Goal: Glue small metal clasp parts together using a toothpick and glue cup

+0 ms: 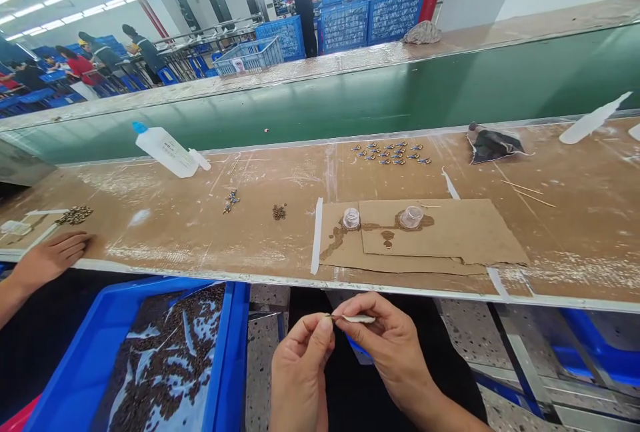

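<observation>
Below the table's front edge, my left hand [300, 362] and my right hand [383, 335] meet in a pinch. My right hand holds a small white strip [359, 319] between thumb and fingers. My left hand pinches its thin stick-like end [329, 315]. On the brown worktable [200, 232] ahead lie cardboard sheets [450, 232] with two small clear cups [351, 218] and brown stains. A small pile of brown parts [279, 212] and a cluster of blue-and-gold pieces [393, 153] lie farther back.
A blue bin [90, 359] of small brown parts sits at lower left. Another person's hand [50, 259] rests on the table edge at left. A white bottle [167, 150] lies on its side, a dark rag [493, 145] at right. Green conveyor [350, 99] behind; workers and blue crates beyond.
</observation>
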